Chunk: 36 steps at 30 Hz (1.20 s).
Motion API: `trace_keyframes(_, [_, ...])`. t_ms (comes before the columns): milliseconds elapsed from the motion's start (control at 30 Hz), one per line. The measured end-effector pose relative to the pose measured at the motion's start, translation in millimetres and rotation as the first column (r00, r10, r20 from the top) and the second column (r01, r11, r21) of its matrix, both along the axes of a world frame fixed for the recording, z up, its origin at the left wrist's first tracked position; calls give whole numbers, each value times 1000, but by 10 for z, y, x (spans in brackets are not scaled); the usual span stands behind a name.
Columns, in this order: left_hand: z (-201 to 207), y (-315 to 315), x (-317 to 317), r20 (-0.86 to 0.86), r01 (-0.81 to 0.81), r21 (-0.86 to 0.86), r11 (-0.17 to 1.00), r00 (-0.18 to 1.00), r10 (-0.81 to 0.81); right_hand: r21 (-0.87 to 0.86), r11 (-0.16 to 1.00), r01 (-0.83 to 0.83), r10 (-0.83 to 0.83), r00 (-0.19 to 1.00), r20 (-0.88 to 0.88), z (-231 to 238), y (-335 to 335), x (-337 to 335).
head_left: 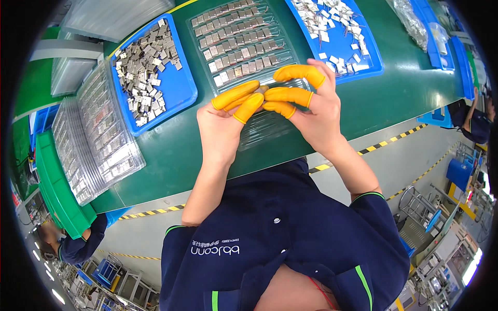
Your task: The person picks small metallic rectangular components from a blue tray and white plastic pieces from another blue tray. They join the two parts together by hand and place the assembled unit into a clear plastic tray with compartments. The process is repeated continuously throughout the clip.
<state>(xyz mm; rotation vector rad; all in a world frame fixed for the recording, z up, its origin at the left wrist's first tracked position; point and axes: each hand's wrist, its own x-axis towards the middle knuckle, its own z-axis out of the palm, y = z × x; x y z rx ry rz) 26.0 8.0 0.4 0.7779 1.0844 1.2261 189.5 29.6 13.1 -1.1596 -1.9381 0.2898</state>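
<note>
Clear tray (pixel 282 45) stretches lengthwise forward-left beneath left hand (pixel 224 115) and right hand (pixel 316 109)

You held a small greyish piece (pixel 264 89), mostly hidden, above the near part of a clear tray (pixel 267 127), whose far rows carried flat grey and silvery pieces (pixel 245 69).

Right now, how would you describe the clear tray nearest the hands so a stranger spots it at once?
On the green table, find one blue tray at left and another at right. Between them, mostly beyond the yellow-covered fingers, lies the clear tray. Unlike its blue neighbours, where pieces lie jumbled, it is see-through and holds small pieces in neat rows.
</note>
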Motion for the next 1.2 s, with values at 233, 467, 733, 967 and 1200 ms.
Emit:
trace_keyframes(233, [20, 42, -23, 155, -57, -9, 998, 986, 58, -519, 824, -227, -55, 880, -472, -79, 48, 12])
trace_keyframes(467, [35, 60, -47, 126, 30, -27, 999, 992, -26, -509, 416, -753, -337, 392, -856, -94, 55, 102])
trace_keyframes(733, [158, 58, -69, -311, 270, 145, 952, 926, -215, -734, 507, -451, 341, 887, -310, 178, 217, 273])
trace_keyframes(967, [121, 90, 37, -510, 291, 133, 948, 840, -186, -732, 600, -321, 424, 904, -49, 294, 329, 280])
trace_keyframes(1200, [103, 167, -1, -281, 188, -14, 982, 942, -184, -733, 579, -357, 385, 912, -140, 184, 342, 229])
